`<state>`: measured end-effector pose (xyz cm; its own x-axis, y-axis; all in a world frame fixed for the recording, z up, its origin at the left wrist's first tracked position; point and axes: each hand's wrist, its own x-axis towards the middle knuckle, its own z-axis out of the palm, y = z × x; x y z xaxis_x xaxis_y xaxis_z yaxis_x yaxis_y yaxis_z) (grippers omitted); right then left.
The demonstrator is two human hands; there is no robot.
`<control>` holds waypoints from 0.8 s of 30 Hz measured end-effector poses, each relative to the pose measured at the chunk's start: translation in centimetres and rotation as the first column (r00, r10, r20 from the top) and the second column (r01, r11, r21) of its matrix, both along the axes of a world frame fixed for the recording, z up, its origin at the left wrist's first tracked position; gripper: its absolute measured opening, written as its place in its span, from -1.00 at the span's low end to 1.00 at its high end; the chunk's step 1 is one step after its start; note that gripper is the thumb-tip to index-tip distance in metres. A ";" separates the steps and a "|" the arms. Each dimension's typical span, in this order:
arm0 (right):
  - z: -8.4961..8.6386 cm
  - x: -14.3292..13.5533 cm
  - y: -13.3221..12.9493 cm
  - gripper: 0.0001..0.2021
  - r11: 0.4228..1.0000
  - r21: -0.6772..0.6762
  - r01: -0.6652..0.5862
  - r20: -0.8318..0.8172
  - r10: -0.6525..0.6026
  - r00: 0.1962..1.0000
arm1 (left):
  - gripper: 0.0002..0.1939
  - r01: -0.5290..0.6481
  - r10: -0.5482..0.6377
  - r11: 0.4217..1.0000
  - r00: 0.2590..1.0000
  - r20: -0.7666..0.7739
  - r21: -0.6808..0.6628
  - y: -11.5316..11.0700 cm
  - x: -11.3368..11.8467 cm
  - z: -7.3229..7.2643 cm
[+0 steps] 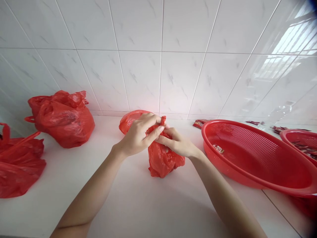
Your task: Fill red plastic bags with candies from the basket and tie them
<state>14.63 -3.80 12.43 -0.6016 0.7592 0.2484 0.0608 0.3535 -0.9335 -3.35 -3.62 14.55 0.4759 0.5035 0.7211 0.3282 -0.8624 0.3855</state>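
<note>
While two bare forearms (99,195) stretch over the near part of the white tabletop (138,205), a red plastic bag (160,162) rests on it between them, its body bunched just below the hands. The left hand (145,132) pinches the twisted neck between thumb and fingers, and the right hand (176,141) grasps the gathered plastic just beneath. The step in hand looks like closing or working a knot at the neck, though the fingers hide which; the next move seems to call for one hand keeping the neck tight while the other works the loose end. Behind the left hand lies a puffed red sheet of plastic (130,119); whether it belongs to the same bag, I cannot tell. Off to the left sit a nearer red bag (22,165) and a fuller one (65,122) beyond it. To the right stands a red basket (260,142) holding a small packet (218,149), with a clear bottle (279,114) farther back, near the tiled wall (141,76).
</note>
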 end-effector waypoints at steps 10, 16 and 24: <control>-0.9 -0.2 1.1 -0.51 0.976 -0.145 0.163 -0.147 -0.184 0.972 | -0.68 -0.127 0.129 0.969 0.992 -0.001 -0.211 1.6 -1.2 -0.2; -1.1 0.0 1.9 -0.56 0.935 -0.281 0.214 -0.192 -0.274 0.942 | -0.84 -0.112 0.122 0.966 0.992 0.028 -0.234 1.6 -1.0 -0.3; -0.8 0.4 2.0 -0.54 0.934 -0.315 0.170 -0.268 -0.259 0.928 | -0.80 -0.037 0.026 0.985 0.997 -0.068 -0.171 0.7 -0.2 -0.6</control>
